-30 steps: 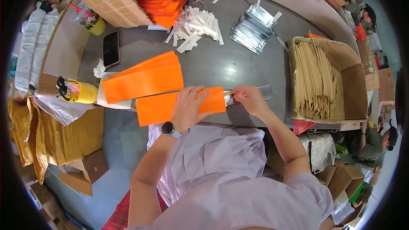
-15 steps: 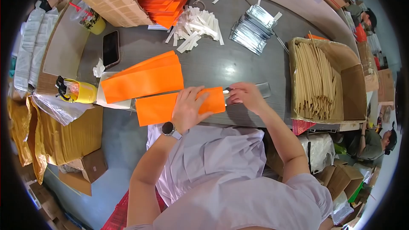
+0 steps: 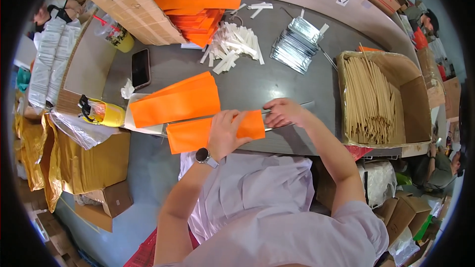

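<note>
An orange rectangular sheet (image 3: 190, 136) lies at the table's near edge. My left hand (image 3: 226, 133) rests on it with its fingers stretched out, pressing it flat; a watch is on that wrist. Just past the sheet's right end is my right hand (image 3: 286, 112), fingers bent and drawn together. What they hold, if anything, is hidden. A shiny greyish strip (image 3: 308, 105) shows behind the right hand. Fanned out beyond the left hand is a small stack of orange sheets (image 3: 175, 98), partly on a white board.
White short strips (image 3: 235, 44) lie heaped at the back, beside silvery flat pieces (image 3: 297, 44). An open carton (image 3: 413, 94) of thin wooden sticks (image 3: 368, 101) stands right. Leftward are a phone (image 3: 141, 67), a yellow container (image 3: 114, 115) and a drink cup (image 3: 121, 39); more orange sheets (image 3: 198, 1) lie at the back.
The whole view has shifted slightly, moving the table lower and rightward. My left hand stays on the orange sheet. My right hand remains by its right end, with its fingers slightly changed in pose.
</note>
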Demonstrator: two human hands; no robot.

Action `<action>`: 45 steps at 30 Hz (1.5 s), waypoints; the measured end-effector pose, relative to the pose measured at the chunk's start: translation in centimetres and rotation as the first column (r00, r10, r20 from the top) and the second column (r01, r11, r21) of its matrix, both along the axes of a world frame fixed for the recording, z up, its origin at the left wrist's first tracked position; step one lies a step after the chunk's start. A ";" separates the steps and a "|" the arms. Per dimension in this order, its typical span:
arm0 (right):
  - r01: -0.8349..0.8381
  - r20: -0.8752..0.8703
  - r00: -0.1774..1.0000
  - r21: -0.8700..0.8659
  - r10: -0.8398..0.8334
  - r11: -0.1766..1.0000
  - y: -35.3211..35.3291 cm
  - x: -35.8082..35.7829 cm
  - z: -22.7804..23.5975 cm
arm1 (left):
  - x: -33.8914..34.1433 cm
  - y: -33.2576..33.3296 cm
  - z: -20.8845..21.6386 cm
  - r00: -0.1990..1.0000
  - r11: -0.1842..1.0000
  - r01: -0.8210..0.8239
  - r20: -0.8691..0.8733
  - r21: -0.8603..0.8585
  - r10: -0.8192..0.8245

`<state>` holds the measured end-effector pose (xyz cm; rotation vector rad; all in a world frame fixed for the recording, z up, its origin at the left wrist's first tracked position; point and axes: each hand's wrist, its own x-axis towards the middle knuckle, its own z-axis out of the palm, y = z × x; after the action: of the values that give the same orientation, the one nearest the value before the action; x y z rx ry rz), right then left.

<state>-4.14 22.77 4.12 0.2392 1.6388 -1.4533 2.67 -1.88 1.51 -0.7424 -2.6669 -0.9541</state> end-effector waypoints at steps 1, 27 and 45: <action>0.049 -0.076 0.996 0.050 -0.046 0.998 1.6 0.0 -1.0 | -0.1 0.1 0.2 1.000 1.000 -0.005 -0.012 -0.007 0.005; 0.576 -0.709 0.659 0.262 -0.251 0.774 7.3 1.6 -5.2 | -19.1 -3.4 9.8 0.758 0.937 -0.285 -0.646 -0.201 0.092; 0.631 -0.779 0.617 0.405 -0.112 0.661 5.0 2.0 -3.5 | -0.4 1.8 -2.3 0.995 0.996 0.076 0.066 -0.054 -0.072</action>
<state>-2.17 27.75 0.63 0.5282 2.9075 -1.2787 2.24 -0.09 -0.76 -0.8422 -2.7499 -0.9386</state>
